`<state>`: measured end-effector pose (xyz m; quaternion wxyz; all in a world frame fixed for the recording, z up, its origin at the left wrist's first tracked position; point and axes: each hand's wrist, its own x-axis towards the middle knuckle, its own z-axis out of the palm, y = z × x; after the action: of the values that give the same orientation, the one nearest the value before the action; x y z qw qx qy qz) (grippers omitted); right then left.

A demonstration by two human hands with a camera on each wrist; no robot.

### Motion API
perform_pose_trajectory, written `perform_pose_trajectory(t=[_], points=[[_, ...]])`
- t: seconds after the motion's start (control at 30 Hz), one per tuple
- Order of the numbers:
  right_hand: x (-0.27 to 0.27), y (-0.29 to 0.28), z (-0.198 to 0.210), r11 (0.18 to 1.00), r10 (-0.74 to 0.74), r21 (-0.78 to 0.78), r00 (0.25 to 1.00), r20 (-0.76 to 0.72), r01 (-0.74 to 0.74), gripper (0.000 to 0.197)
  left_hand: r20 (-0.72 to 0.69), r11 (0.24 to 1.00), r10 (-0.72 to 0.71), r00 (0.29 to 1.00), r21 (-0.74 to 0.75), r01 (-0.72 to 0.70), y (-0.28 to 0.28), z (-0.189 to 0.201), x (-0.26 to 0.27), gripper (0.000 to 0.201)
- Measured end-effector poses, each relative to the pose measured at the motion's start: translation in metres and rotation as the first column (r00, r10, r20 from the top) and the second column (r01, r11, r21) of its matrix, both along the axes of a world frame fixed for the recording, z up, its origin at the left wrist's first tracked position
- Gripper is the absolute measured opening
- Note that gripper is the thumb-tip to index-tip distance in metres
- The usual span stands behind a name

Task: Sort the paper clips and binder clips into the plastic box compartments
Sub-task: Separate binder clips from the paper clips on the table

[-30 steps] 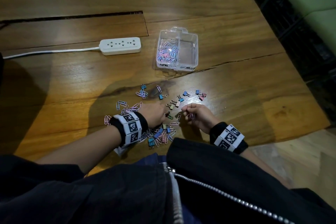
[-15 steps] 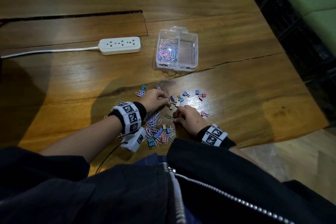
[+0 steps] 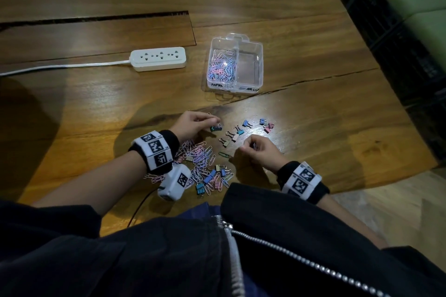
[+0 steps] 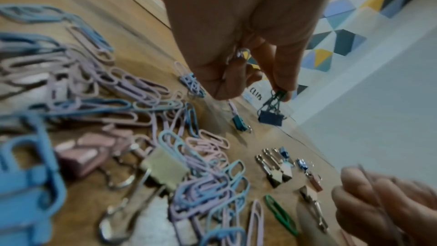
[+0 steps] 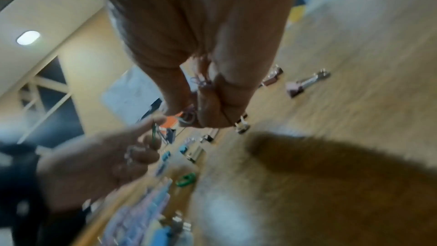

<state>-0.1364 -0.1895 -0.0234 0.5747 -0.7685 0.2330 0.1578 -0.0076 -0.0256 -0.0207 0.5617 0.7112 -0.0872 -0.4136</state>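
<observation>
My left hand (image 3: 209, 122) reaches past the loose pile of pastel paper clips (image 3: 200, 159) and pinches the wire handle of a dark blue binder clip (image 4: 270, 117), whose body still touches the table. A few paper clips (image 4: 239, 56) are also tucked in that palm. My right hand (image 3: 248, 148) hovers curled just right of the pile and grips several pink and purple paper clips (image 5: 200, 81). The clear plastic box (image 3: 260, 60) stands farther back; its left compartment holds paper clips (image 3: 223, 67), its right one looks empty.
Loose binder clips (image 3: 246, 124) lie scattered between my hands and the box, and more (image 3: 267, 126) lie to the right. A green paper clip (image 3: 224, 154) lies apart. A white power strip (image 3: 158, 58) with its cord sits back left. The table's edge (image 3: 386, 176) runs close on the right.
My left hand has moved away from me, off the pile, to the dark binder clip and pinched its handle. My right hand has stayed curled near the same spot.
</observation>
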Motion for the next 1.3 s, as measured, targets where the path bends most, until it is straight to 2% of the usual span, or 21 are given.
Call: perform_pose_trajectory(t=[0.07, 0.13, 0.23, 0.33, 0.4, 0.47, 0.53, 0.63, 0.8, 0.87, 0.93, 1.0, 1.07, 1.13, 1.2, 1.3], points=[[0.001, -0.002, 0.001, 0.947, -0.147, 0.286, 0.989, -0.016, 0.145, 0.019, -0.034, 1.0, -0.007, 0.999, -0.009, 0.006, 0.003, 0.001, 0.001, 0.015], [0.004, -0.003, 0.003, 0.86, -0.239, 0.45, 0.969, -0.063, 0.242, 0.017, -0.046, 1.0, -0.012, 0.999, 0.007, 0.012, 0.003, 0.0, 0.001, 0.014], [0.009, 0.0, 0.006, 0.794, -0.28, 0.531, 0.953, -0.115, 0.298, 0.021, -0.09, 0.999, -0.029, 0.996, -0.015, 0.028, -0.006, -0.002, 0.0, 0.015], [0.011, -0.001, 0.006, 0.691, -0.33, 0.627, 0.929, -0.169, 0.36, 0.023, -0.118, 0.999, -0.029, 0.993, -0.032, 0.025, -0.019, 0.0, -0.004, 0.018], [0.01, -0.003, 0.004, 0.678, -0.343, 0.628, 0.92, -0.19, 0.382, 0.02, -0.109, 0.999, -0.034, 0.993, -0.011, 0.033, -0.027, 0.002, -0.007, 0.024], [0.009, -0.003, 0.003, 0.693, -0.317, 0.621, 0.928, -0.194, 0.366, 0.024, -0.074, 0.998, -0.05, 0.996, 0.028, 0.053, -0.034, 0.003, -0.01, 0.022], [0.007, -0.002, 0.002, 0.743, -0.286, 0.572, 0.938, -0.197, 0.347, 0.031, -0.019, 0.992, -0.083, 0.996, 0.094, 0.084, -0.04, 0.002, -0.012, 0.016], [0.005, 0.0, 0.001, 0.827, -0.267, 0.462, 0.947, -0.179, 0.321, 0.025, 0.068, 0.97, -0.173, 0.983, 0.186, 0.158, -0.045, 0.001, -0.015, 0.019], [0.009, 0.0, -0.001, 0.873, -0.406, 0.247, 0.907, -0.113, 0.422, 0.029, -0.009, 0.979, -0.19, 0.982, 0.078, 0.19, -0.041, 0.006, -0.018, 0.013], [0.012, 0.003, 0.003, 0.923, -0.348, 0.136, 0.932, -0.097, 0.359, 0.021, -0.011, 0.981, -0.183, 0.983, 0.069, 0.184, -0.041, 0.006, -0.017, 0.014], [0.014, 0.005, 0.007, 0.958, -0.282, 0.026, 0.957, -0.067, 0.284, 0.022, -0.049, 0.985, -0.156, 0.987, 0.067, 0.159, -0.041, 0.005, -0.015, 0.017], [0.015, 0.007, 0.008, 0.972, -0.225, -0.067, 0.974, 0.004, 0.224, 0.027, -0.161, 0.998, -0.046, 0.986, 0.031, 0.052, -0.041, 0.003, -0.011, 0.025], [0.014, 0.009, 0.006, 0.978, -0.105, -0.175, 0.993, 0.048, 0.112, 0.031, -0.298, 0.998, 0.048, 0.953, -0.019, -0.057, -0.037, 0.002, -0.007, 0.03], [0.012, 0.012, 0.002, 0.966, 0.054, -0.253, 0.999, -0.002, -0.053, 0.025, -0.373, 0.996, 0.063, 0.926, -0.035, -0.082, -0.03, 0.004, -0.004, 0.033], [0.01, 0.018, -0.004, 0.918, 0.175, -0.35, 0.982, -0.068, -0.188, 0.015, -0.349, 0.999, 0.025, 0.937, 0.031, -0.016, -0.021, 0.006, -0.001, 0.031], [0.01, 0.027, -0.007, 0.814, 0.273, -0.506, 0.957, -0.098, -0.284, 0.022, -0.282, 0.985, -0.057, 0.958, 0.143, 0.1, -0.011, 0.008, 0.001, 0.025]])
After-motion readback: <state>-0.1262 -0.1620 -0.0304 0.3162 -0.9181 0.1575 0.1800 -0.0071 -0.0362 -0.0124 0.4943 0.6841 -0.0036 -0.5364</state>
